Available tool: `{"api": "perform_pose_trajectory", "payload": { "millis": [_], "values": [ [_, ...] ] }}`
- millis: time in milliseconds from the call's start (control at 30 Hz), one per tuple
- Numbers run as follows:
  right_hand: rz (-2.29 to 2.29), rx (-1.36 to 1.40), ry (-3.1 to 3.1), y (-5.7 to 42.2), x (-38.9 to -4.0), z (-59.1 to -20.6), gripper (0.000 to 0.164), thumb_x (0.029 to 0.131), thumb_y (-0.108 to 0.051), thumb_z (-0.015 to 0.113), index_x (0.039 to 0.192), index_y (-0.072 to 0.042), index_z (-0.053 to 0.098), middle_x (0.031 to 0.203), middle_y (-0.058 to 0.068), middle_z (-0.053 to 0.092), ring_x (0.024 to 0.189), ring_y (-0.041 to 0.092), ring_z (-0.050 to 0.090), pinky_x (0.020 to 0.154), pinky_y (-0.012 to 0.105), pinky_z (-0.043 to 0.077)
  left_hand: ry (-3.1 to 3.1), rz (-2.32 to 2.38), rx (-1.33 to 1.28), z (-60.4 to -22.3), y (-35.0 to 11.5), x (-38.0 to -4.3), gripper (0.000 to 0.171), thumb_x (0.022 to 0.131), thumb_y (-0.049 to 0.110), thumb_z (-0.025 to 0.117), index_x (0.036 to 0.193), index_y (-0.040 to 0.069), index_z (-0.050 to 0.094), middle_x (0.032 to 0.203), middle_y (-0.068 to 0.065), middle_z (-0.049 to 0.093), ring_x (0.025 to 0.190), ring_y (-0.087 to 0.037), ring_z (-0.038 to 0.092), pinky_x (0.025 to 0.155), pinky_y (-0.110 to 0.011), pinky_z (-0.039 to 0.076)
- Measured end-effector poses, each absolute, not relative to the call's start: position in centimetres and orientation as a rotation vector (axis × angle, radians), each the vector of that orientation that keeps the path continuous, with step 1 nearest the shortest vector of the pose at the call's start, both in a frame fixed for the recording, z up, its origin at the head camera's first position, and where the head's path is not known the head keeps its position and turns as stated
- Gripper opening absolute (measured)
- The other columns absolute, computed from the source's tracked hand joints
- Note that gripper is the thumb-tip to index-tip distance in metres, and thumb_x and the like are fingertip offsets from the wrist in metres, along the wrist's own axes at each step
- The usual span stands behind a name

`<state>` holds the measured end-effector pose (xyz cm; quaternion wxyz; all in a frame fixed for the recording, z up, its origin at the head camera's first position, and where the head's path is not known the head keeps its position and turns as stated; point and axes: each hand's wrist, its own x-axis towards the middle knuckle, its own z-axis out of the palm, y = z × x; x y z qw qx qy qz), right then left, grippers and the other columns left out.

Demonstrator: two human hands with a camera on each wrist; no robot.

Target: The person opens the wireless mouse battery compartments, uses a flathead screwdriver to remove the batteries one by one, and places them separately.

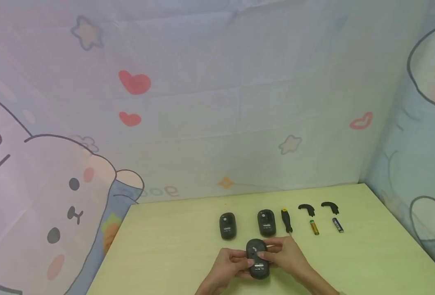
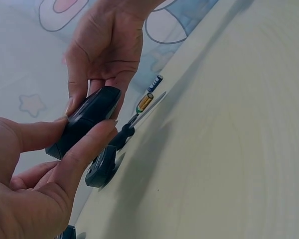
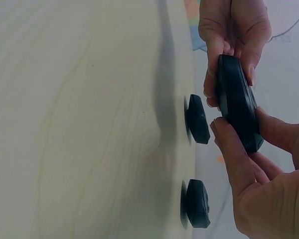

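Note:
A black computer mouse (image 1: 258,248) is held above the near part of the table, its underside with a printed label facing up in the head view. My left hand (image 1: 227,266) grips its left side, thumb over the underside. From the other side my right hand (image 1: 287,256) pinches it, its thumb also on the underside. Both wrist views show the mouse (image 2: 87,119) raised off the tabletop between the two hands. Beyond it lie two more black mice, one at left (image 1: 227,231) and one at right (image 1: 267,223), labelled undersides up.
Right of the mice lies a screwdriver (image 1: 285,219) with a black and yellow handle. Further right are two curved black pieces (image 1: 307,208), a gold-and-green battery (image 1: 314,227) and a dark blue battery (image 1: 337,225). A printed cloth (image 1: 202,143) hangs behind the pale yellow table (image 1: 158,246).

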<state>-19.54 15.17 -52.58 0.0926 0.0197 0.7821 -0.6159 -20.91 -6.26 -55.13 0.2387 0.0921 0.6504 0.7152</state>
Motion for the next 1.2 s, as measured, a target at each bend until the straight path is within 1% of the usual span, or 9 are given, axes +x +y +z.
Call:
{"api": "perform_pose_trajectory", "payload": {
  "millis": [267, 500, 567, 700, 800, 1000, 1200],
  "values": [
    [-1.839, 0.104, 2.319, 15.3, -19.4, -52.7, 0.052, 0.084, -0.012, 0.088, 0.129, 0.009, 0.069, 0.115, 0.028, 0.077, 0.099, 0.029, 0.079, 0.073, 0.038, 0.070, 1.798, 1.952, 0.211, -55.4, -5.9, -20.9, 0.028, 0.094, 0.002, 0.074, 0.118, -0.012, 0.072, 0.106, -0.030, 0.077, 0.090, -0.034, 0.081, 0.074, -0.036, 0.070],
    [-1.832, 0.082, 2.340, 15.2, -19.7, -52.6, 0.049, 0.087, -0.015, 0.086, 0.125, 0.011, 0.069, 0.110, 0.028, 0.078, 0.094, 0.030, 0.081, 0.072, 0.037, 0.070, 1.815, 1.939, 0.198, -55.2, -5.8, -20.6, 0.029, 0.093, 0.002, 0.074, 0.118, -0.012, 0.072, 0.105, -0.030, 0.078, 0.090, -0.035, 0.081, 0.075, -0.036, 0.070],
    [-1.822, 0.064, 2.336, 15.4, -19.8, -52.5, 0.051, 0.087, -0.015, 0.085, 0.128, 0.011, 0.067, 0.108, 0.027, 0.078, 0.091, 0.029, 0.081, 0.071, 0.038, 0.070, 1.814, 1.940, 0.205, -55.1, -5.7, -20.7, 0.029, 0.093, 0.001, 0.074, 0.118, -0.012, 0.072, 0.106, -0.029, 0.078, 0.091, -0.034, 0.081, 0.075, -0.036, 0.070],
    [-1.802, 0.013, 2.318, 15.9, -19.8, -52.6, 0.059, 0.088, -0.013, 0.084, 0.140, 0.005, 0.061, 0.102, 0.022, 0.080, 0.085, 0.026, 0.080, 0.070, 0.039, 0.070, 1.833, 1.919, 0.206, -55.0, -5.6, -20.8, 0.028, 0.094, 0.003, 0.074, 0.119, -0.011, 0.072, 0.105, -0.028, 0.078, 0.090, -0.032, 0.081, 0.075, -0.035, 0.070],
    [-1.808, -0.016, 2.300, 16.3, -19.8, -52.8, 0.063, 0.089, -0.014, 0.084, 0.143, 0.002, 0.058, 0.101, 0.021, 0.080, 0.086, 0.026, 0.080, 0.070, 0.040, 0.070, 1.834, 1.911, 0.189, -55.1, -5.6, -20.8, 0.029, 0.095, 0.004, 0.073, 0.119, -0.011, 0.071, 0.105, -0.026, 0.079, 0.090, -0.031, 0.081, 0.075, -0.034, 0.070],
    [-1.847, -0.056, 2.258, 16.6, -20.2, -52.9, 0.054, 0.094, -0.018, 0.079, 0.140, 0.004, 0.061, 0.114, 0.026, 0.077, 0.091, 0.028, 0.080, 0.074, 0.041, 0.070, 1.836, 1.908, 0.167, -55.3, -5.5, -20.8, 0.031, 0.096, 0.005, 0.072, 0.122, -0.012, 0.070, 0.106, -0.026, 0.079, 0.090, -0.029, 0.081, 0.074, -0.033, 0.070],
    [-1.847, -0.031, 2.246, 16.7, -20.4, -52.9, 0.046, 0.097, -0.019, 0.076, 0.136, 0.003, 0.065, 0.118, 0.025, 0.076, 0.093, 0.027, 0.079, 0.075, 0.040, 0.070, 1.837, 1.888, 0.152, -55.2, -5.6, -20.8, 0.032, 0.097, 0.006, 0.071, 0.123, -0.012, 0.069, 0.106, -0.025, 0.079, 0.091, -0.029, 0.081, 0.076, -0.034, 0.070]
  ]
}}
